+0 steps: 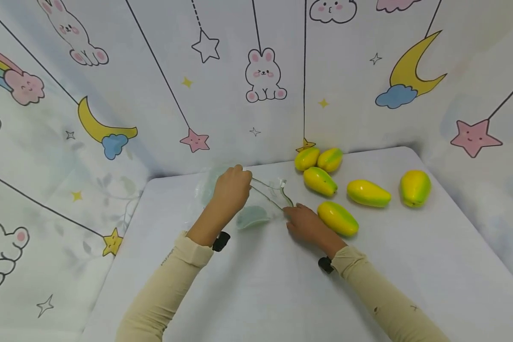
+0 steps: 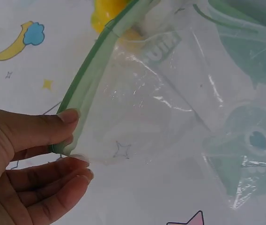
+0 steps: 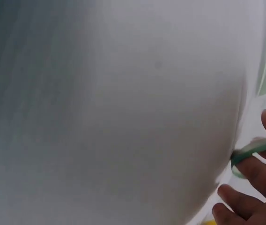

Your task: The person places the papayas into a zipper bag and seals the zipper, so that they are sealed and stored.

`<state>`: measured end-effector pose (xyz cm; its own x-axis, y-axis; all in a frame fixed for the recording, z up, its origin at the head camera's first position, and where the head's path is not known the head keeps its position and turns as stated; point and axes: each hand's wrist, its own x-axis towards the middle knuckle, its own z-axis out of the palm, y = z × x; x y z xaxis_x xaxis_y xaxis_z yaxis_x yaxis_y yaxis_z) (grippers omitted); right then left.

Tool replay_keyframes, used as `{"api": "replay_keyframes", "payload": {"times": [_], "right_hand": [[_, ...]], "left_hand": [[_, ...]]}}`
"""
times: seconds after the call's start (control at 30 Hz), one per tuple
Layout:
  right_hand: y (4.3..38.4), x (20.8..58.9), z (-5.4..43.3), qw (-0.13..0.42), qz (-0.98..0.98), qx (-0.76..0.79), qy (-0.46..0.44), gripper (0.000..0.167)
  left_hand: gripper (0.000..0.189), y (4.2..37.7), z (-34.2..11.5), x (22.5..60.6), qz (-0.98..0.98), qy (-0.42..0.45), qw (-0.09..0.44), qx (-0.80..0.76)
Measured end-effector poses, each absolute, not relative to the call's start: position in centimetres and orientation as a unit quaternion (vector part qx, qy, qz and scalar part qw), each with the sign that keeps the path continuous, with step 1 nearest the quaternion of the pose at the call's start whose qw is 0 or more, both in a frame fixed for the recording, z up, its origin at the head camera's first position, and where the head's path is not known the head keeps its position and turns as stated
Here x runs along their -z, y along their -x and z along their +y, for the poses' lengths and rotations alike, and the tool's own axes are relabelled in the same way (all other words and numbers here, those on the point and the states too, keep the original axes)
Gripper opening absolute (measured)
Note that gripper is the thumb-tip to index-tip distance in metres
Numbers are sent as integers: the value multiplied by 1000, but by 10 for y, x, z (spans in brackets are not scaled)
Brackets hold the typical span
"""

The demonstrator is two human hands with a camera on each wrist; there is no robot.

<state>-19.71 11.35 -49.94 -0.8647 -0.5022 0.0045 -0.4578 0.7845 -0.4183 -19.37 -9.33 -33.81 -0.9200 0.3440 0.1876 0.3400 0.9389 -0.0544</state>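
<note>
A clear plastic zip bag (image 1: 251, 217) with pale green prints is held over the white table, its mouth partly spread. My left hand (image 1: 232, 188) pinches one end of the green zip strip (image 2: 87, 70) between thumb and fingers, as the left wrist view shows closely. At the opposite end, my right hand (image 1: 305, 223) holds the bag's mouth edge; in the right wrist view the green strip (image 3: 254, 149) passes between the thumb and fingers. A yellow-green papaya-like fruit (image 1: 337, 218) lies right beside the right hand. Part of the bag is hidden behind the left hand and forearm.
Several more yellow-green fruits lie on the table's right side, among them one in the middle (image 1: 368, 193) and one farther right (image 1: 415, 188). A cartoon-printed backdrop (image 1: 262, 118) rises behind the white table (image 1: 256, 299) and along its sides.
</note>
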Motion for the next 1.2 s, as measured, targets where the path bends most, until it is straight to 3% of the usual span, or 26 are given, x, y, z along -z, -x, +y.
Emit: {"api": "replay_keyframes", "payload": {"times": [0.23,0.5,0.57,0.7,0.87,0.97,1.07,1.2], "right_hand": [[192,486,119,73,943,213,244,51],[180,454,156,-84,968,157,176,54],[180,449,171,-65,978,138,142,60],[180,439,194,59,984,134,102,73],[172,429,203,208,959,148,119,86],[163,427,207,264,940,174,126,98],[160,429,210,245,941,191,134,100],[164,432,211,146,956,206,147,85]], "left_hand": [[10,193,-89,337,-978,204,46,-9],[5,196,-91,345,-976,214,50,11],[4,196,-91,346,-975,217,51,16],[5,197,-92,349,-974,219,52,20],[7,196,-97,351,-976,210,52,22],[8,196,-100,352,-976,209,53,29],[8,196,-104,353,-976,207,56,38],[6,197,-108,356,-977,200,55,45]]}}
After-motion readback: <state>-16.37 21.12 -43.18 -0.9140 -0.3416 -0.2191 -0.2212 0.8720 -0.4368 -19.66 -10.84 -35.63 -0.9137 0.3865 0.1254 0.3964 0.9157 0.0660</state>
